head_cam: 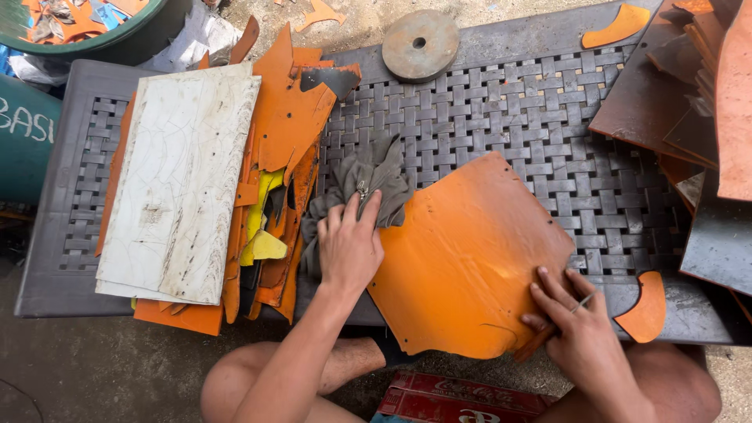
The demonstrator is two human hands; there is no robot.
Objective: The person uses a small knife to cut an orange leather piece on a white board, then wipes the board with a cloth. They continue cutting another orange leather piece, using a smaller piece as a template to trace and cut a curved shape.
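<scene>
A crumpled grey cloth (362,188) is pressed by the left hand (349,244), fingers spread flat. The large orange leather sheet (462,258) is pinned to the grey woven plastic tabletop (548,125) by the right hand (583,333), fingers closed around a thin tool (581,303).

Left hand (348,247): palm down, fingers spread and pressing flat, forearm extending straight from the bare knee below. Right hand (580,329): fingers extended forward, pressing down, a thin tool pinched in its grip; wrist bent inward.
</scene>
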